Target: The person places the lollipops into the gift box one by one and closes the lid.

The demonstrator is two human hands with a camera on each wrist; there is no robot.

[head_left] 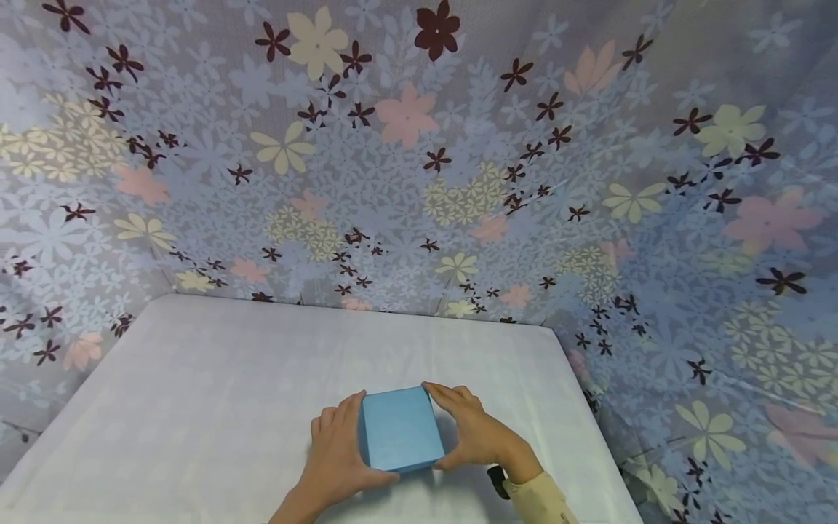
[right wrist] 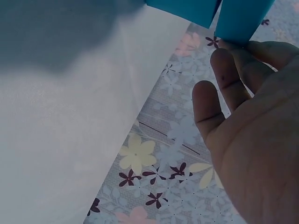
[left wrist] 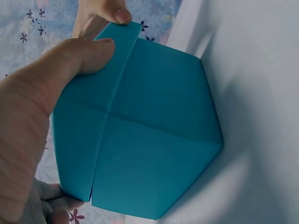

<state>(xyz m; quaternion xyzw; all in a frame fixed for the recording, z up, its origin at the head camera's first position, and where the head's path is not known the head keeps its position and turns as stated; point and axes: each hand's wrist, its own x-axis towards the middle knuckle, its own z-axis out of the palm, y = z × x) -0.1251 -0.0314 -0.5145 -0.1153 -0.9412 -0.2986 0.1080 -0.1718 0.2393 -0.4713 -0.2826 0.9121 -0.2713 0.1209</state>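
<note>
A light blue cardboard box with a lid (head_left: 402, 428) is near the front of the white table. My left hand (head_left: 337, 455) grips the lid's left side, its thumb at the near corner and fingers toward the far one. On the right side, my right hand (head_left: 481, 435) pinches the lid between thumb and fingers at the corners. In the left wrist view, the box body (left wrist: 159, 93) shows beneath the lid's rim, with a narrow slit between the two at one end. Whether the body touches the table is hard to tell. The box's inside is hidden.
The white table (head_left: 229, 378) extends behind and to the left of the box. Floral fabric (head_left: 406, 218) hangs around its back and sides. A small black object (head_left: 498, 482) shows at the right wrist, beside the pale yellow sleeve (head_left: 540, 501).
</note>
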